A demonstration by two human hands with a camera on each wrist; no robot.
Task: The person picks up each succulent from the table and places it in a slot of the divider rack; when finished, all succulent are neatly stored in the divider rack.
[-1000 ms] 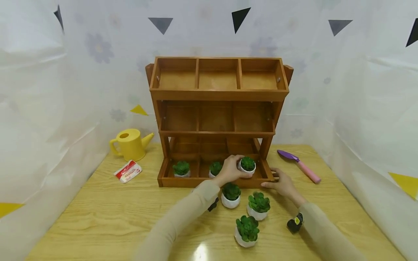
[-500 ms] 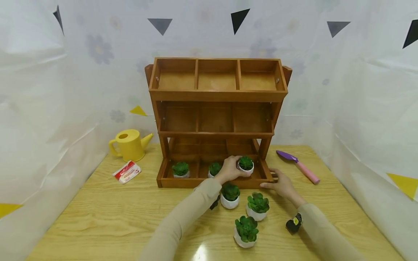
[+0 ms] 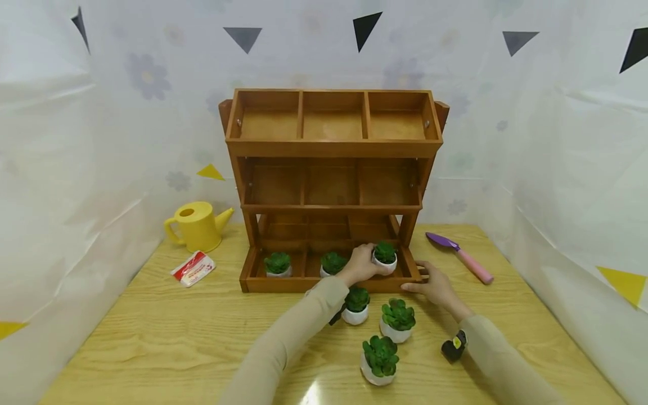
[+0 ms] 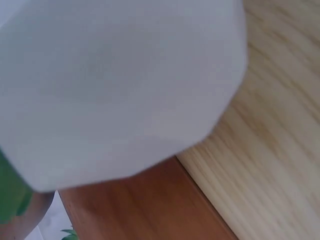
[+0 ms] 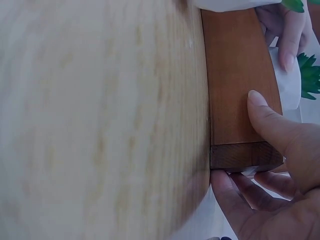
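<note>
My left hand (image 3: 362, 266) holds a small potted succulent (image 3: 385, 253) by its white pot, over the right compartment of the bottom tier of a brown wooden plant shelf (image 3: 334, 149). At that tier's front right corner, my right hand (image 3: 430, 284) grips the board, thumb on the front face and fingers round the end, as the right wrist view shows. Two more succulents sit in the left (image 3: 278, 264) and middle (image 3: 332, 264) compartments. A white pot (image 4: 120, 90) fills much of the left wrist view, hiding the left hand's grasp.
Three potted succulents stand on the table before the shelf: one (image 3: 356, 306) by the left wrist, another (image 3: 397, 320) to its right, a third (image 3: 379, 360) nearest. A yellow watering can (image 3: 197, 226) and red-white packet (image 3: 193, 268) lie left, a pink-handled trowel (image 3: 460, 257) right.
My left hand has shifted slightly to the right relative to the shelf, with the succulent in it. The right hand stays at the shelf corner. The head view has turned a little.
</note>
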